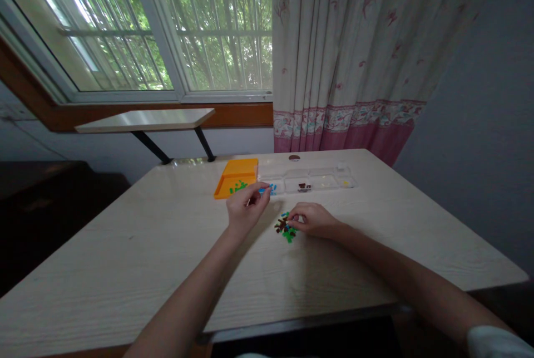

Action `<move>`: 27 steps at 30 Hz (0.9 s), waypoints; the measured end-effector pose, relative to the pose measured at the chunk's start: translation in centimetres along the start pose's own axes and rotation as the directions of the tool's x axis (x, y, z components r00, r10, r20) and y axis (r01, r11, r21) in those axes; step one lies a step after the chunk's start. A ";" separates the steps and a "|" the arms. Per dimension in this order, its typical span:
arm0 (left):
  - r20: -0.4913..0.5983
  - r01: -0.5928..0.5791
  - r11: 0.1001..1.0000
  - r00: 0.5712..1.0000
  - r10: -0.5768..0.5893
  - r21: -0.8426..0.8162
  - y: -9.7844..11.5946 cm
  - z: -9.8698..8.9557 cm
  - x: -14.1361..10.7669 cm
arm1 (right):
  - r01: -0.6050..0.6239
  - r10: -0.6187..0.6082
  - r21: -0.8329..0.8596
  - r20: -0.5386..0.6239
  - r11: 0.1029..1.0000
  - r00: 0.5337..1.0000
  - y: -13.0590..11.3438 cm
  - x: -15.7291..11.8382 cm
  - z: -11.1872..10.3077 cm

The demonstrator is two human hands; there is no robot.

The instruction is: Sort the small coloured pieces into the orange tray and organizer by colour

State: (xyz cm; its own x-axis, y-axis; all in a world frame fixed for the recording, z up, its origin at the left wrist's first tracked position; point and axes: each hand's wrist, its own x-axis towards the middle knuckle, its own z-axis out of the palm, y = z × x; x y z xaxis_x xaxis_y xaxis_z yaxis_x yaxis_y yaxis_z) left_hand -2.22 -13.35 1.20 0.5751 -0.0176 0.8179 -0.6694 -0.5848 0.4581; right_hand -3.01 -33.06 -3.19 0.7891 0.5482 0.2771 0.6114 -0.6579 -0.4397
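Observation:
A small pile of brown, green and blue pieces (286,227) lies on the table. My right hand (312,219) is at the right side of this pile, its fingers pinched together at the pieces; what they hold is too small to name. Raised near the blue pieces (273,187) is my left hand (247,206), with thumb and forefinger pressed together and anything between them too small to make out. Green pieces (238,186) lie in an open orange box (242,166) just behind my left hand. Brown pieces (304,186) sit in a clear compartment tray (321,181).
The pale wooden table (137,258) stretches out on both sides. A dark brown oval item (294,158) lies at its back edge. A raised shelf (146,119) on black supports stands at the back left, below the window. A curtain (346,57) hangs behind the table.

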 end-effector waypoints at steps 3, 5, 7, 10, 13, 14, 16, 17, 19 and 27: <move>-0.018 -0.063 0.998 0.998 0.063 0.013 0.0 0.0 -0.1 | 0.003 -0.003 -0.003 0.002 1.000 1.000 0.0 0.0 0.0; -0.029 -0.089 0.996 0.996 0.089 0.015 0.0 0.0 -0.1 | 0.013 -0.013 -0.009 0.001 1.000 1.000 0.0 -0.1 0.0; -0.035 -0.099 0.995 0.994 0.100 0.013 0.0 0.0 -0.1 | 0.022 -0.022 -0.008 0.005 1.000 1.000 0.0 -0.1 0.0; -0.021 -0.082 0.997 0.996 0.082 0.005 -0.1 0.1 -0.1 | 0.025 -0.025 -0.004 0.016 1.000 1.000 0.0 -0.1 -0.1; -0.007 0.002 1.000 1.000 -0.002 -0.001 -0.9 0.4 -0.2 | 0.024 -0.023 -0.011 0.019 1.000 1.000 0.1 0.0 0.0; 0.001 0.040 0.999 0.999 -0.040 0.001 -1.3 0.5 -0.2 | 0.024 -0.023 -0.015 0.019 1.000 1.000 0.2 0.0 0.0; 0.036 0.117 0.993 0.992 -0.118 0.013 -2.4 1.0 -0.3 | 0.020 -0.020 -0.024 0.013 1.000 1.000 0.3 0.0 0.1; 0.063 0.150 0.988 0.986 -0.152 0.024 -3.1 1.3 -0.4 | 0.017 -0.017 -0.030 0.007 0.999 1.000 0.3 0.1 0.1; 0.118 0.206 0.977 0.970 -0.212 0.056 -4.4 2.0 -0.5 | 0.011 -0.011 -0.036 -0.005 0.999 1.000 0.2 0.1 0.1; 0.192 0.277 0.927 0.925 -0.329 0.253 -7.1 3.8 -0.5 | -0.012 0.011 -0.014 -0.028 1.000 1.000 -0.1 0.2 -0.3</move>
State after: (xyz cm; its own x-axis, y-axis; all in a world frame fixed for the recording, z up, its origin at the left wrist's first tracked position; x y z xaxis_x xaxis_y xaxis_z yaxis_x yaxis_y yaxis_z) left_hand 4.01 -12.27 -3.75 0.8422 0.0205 0.5388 -0.3420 -0.7522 0.5632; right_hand -2.94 -33.03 -2.87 0.7974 0.5259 0.2961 0.6028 -0.6715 -0.4309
